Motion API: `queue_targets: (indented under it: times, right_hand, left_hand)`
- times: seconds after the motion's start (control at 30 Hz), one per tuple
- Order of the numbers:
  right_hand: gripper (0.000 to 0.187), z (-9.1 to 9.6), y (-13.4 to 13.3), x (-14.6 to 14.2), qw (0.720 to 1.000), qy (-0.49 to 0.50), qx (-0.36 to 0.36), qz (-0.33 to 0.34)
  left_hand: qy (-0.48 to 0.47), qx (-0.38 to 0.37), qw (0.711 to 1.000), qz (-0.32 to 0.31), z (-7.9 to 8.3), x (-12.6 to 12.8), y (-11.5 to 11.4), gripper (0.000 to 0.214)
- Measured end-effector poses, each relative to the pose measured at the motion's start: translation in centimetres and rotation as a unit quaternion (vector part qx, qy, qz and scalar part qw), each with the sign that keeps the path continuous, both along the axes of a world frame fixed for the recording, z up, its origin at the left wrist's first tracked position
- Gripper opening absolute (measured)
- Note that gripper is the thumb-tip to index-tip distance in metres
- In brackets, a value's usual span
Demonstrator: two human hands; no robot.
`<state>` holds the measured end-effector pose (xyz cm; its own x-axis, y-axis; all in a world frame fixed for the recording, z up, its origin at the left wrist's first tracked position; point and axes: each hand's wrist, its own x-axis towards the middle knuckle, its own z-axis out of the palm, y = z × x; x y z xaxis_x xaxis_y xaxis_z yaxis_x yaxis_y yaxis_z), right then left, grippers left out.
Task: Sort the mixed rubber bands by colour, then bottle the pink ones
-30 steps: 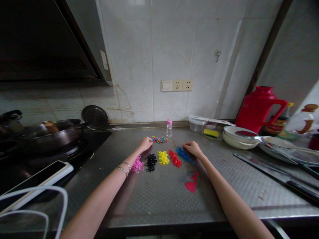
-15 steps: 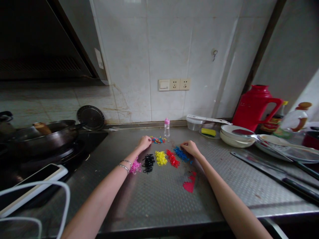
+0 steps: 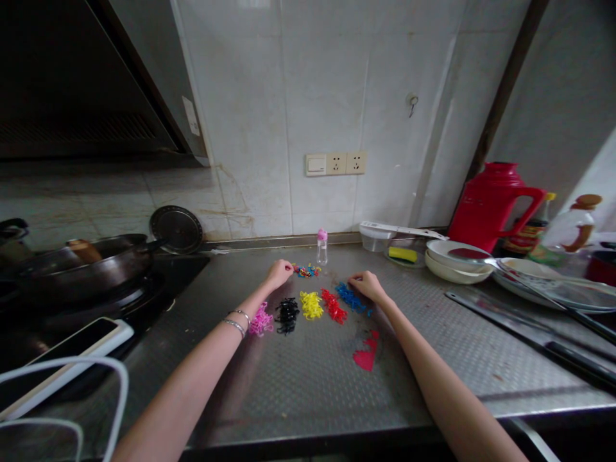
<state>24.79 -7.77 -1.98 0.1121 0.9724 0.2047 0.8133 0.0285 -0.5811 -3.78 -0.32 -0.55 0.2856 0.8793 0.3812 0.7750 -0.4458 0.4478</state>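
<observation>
On a ridged steel counter point(image 3: 308, 391), the left hand point(image 3: 279, 273) touches a mixed-colour heap of tiny elastic bands point(image 3: 307, 271). The right hand point(image 3: 366, 284) touches a blue heap of bands point(image 3: 349, 298). Both hands are curled, and I cannot tell whether either is pinching a band.

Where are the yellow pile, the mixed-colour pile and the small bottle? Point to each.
yellow pile point(image 3: 312, 305): head view, middle of heap.
mixed-colour pile point(image 3: 305, 271): head view, its centre.
small bottle point(image 3: 321, 255): head view, clear body.
</observation>
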Motion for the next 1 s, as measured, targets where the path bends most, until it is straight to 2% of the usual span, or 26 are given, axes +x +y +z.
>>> queue_targets:
  times: [0.17,0.27,0.5,0.7,0.83,1.0]
  right_hand:
    - [0.025,0.0,0.0,0.0,1.0,0.001,0.007,0.002]
    - [0.024,0.0,0.0,0.0,1.0,0.002,0.007,0.004]
    - [0.026,-0.2,0.1,0.0,1.0,-0.005,0.011,0.005]
    - [0.026,-0.4,0.2,0.1,1.0,-0.018,0.014,0.011]
    - [0.025,-0.3,0.2,0.1,1.0,-0.01,0.009,0.009]
    - [0.026,-0.2,0.1,0.0,1.0,-0.012,0.011,0.015]
  left_hand:
    - [-0.033,-0.015,0.999,-0.011,0.3,0.2,-0.3,0.019]
    - [-0.043,-0.03,0.998,-0.045,0.3,0.9,-0.9,0.019]
    - [0.008,-0.036,0.985,-0.169,0.7,4.5,-4.1,0.019]
    - [0.038,-0.028,0.977,-0.209,1.0,6.7,-6.2,0.016]
    - [0.01,-0.017,0.981,-0.195,0.9,6.2,-6.2,0.017]
    - [-0.036,0.001,0.989,-0.146,1.1,3.0,-5.2,0.02]
